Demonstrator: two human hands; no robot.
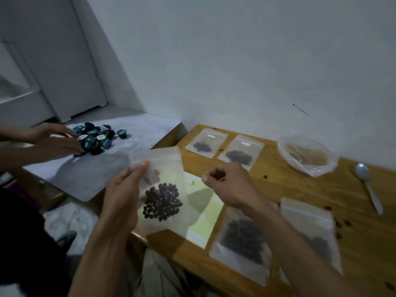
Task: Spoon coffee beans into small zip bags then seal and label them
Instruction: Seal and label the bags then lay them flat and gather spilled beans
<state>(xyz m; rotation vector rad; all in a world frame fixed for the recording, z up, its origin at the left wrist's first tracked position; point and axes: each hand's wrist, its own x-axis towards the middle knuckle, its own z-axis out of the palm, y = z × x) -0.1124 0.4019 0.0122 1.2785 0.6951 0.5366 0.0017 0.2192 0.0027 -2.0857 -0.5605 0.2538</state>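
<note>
My left hand (124, 194) holds a clear zip bag (165, 189) of dark coffee beans upright by its left edge, above the wooden table's (278, 189) left end. Just right of the bag, my right hand (229, 185) hovers with fingertips pinched together; whether a small label sits between them is unclear. Under the bag lies a pale yellow-green label sheet (205, 215). Two filled bags (242, 241) (315, 239) lie at the front of the table, partly under my right forearm. Two more filled, labelled bags (205, 142) (241, 152) lie at the back.
A crumpled clear plastic bag (306, 155) sits at the back right, a metal spoon (368, 185) beside it. Loose beans (338, 224) dot the wood. On the left, another person's hands (53, 140) sort blue coffee capsules (96, 138) on a white surface.
</note>
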